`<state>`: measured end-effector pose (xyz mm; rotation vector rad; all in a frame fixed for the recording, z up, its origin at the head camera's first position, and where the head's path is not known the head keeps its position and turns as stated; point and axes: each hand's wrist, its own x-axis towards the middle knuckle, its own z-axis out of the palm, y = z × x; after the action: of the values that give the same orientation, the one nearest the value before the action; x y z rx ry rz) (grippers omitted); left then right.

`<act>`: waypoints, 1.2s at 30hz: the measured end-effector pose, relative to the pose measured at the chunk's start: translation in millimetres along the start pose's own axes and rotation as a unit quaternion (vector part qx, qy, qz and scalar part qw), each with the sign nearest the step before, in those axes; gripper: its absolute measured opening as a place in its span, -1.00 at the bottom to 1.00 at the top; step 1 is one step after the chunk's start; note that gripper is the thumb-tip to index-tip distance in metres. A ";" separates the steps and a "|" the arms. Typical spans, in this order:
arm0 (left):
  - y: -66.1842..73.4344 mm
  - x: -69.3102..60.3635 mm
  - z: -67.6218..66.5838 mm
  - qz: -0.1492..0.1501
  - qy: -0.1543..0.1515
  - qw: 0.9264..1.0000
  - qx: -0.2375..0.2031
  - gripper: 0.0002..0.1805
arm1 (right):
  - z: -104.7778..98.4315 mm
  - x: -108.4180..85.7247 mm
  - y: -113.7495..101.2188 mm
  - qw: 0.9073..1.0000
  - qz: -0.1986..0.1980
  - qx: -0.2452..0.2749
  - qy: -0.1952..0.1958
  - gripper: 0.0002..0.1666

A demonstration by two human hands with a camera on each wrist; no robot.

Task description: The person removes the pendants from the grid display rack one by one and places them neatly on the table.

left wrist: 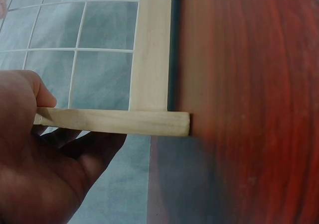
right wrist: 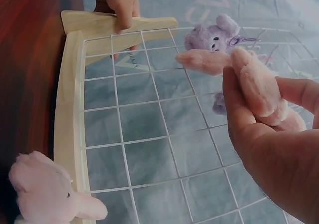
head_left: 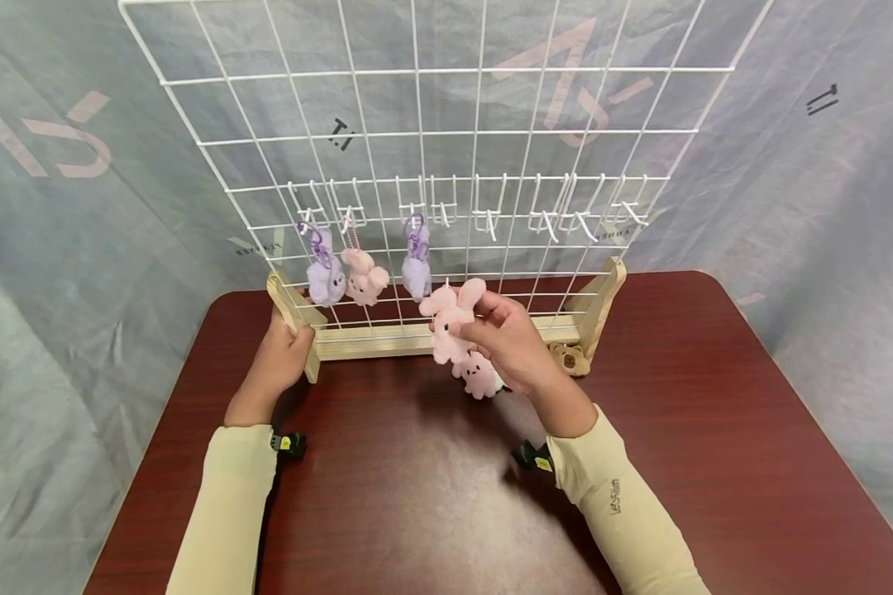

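The person's left grip (head_left: 277, 354) is closed around the left wooden side support (head_left: 292, 304), thumb on one face and fingers on the other, most likely to keep the stand from shifting while the other side works. That stand carries a white wire grid (head_left: 446, 132), with a row of white hooks (head_left: 489, 223) that let things hang clear of the surface (head_left: 432, 479): a purple plush (head_left: 327, 279), a pink plush with a chain (head_left: 365, 281) and another purple plush (head_left: 417, 273) dangle there, each by its cord or chain. The right grip (head_left: 512, 340) pinches a pink rabbit plush (head_left: 446, 340), thumb across its front and fingers behind, a hold that seems meant to leave its top free. The rabbit lies at the fingertips, ears standing up past them and its body lower down, in front of the grid, below the hooks and just right of the nearer hanging purple one; whether it touches the wires cannot be told. A pink-and-white plush (head_left: 479, 376) sits near the base, below the held rabbit in the head view, while a brown plush (head_left: 569, 359) lies beside the right support (head_left: 601, 310).
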<state>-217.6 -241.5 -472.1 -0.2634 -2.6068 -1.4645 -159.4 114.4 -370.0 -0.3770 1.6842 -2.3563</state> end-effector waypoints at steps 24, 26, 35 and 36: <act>1.5 -0.1 -1.0 0.003 0.000 1.000 0.000 -0.32 | -4.9 5.8 10.2 0.999 0.035 -0.007 -0.009 -0.75; 1.4 -0.2 -1.1 0.003 -0.001 1.000 0.000 -0.32 | -4.9 6.0 10.7 0.999 0.038 -0.006 -0.008 -0.74; 1.3 -0.6 -0.8 0.000 0.000 1.000 -0.004 -0.32 | -6.3 8.9 14.3 0.999 0.047 -0.007 -0.012 -0.75; 1.3 -0.7 -0.9 0.000 0.001 1.000 -0.005 -0.32 | -6.5 9.4 14.9 0.999 0.048 -0.007 -0.013 -0.76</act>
<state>-216.6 -241.7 -470.7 -0.2634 -2.5993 -1.4764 -170.0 112.5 -385.5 -0.3207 1.6705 -2.2627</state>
